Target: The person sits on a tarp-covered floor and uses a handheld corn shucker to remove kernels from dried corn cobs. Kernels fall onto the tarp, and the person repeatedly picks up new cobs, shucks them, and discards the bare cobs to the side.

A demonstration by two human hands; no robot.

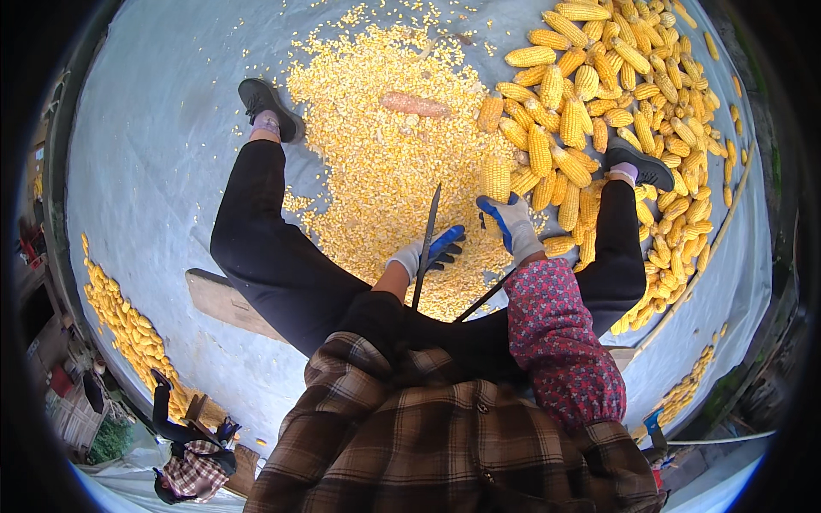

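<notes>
Blue-and-white work gloves cover both hands. My right hand (pixel 507 215) grips the lower end of an ear of corn (pixel 496 179), at the right side of the loose kernels. My left hand (pixel 436 249) is held with its fingers apart beside a dark, narrow metal bar (pixel 428 247) that rises between my legs; whether it touches the bar I cannot tell. A second dark rod (pixel 484 298) slants up towards my right wrist. Beneath the hands spreads a layer of shelled corn kernels (pixel 365 173), with a bare reddish corncob (pixel 415 104) on it.
A large pile of corn ears (pixel 571 122) lies around my right shoe (pixel 639 165). My left shoe (pixel 269 110) rests on the pale tarp (pixel 160 160). A wooden board (pixel 231 301) sticks out under my left thigh. Another person (pixel 192 465) sits at lower left near more ears.
</notes>
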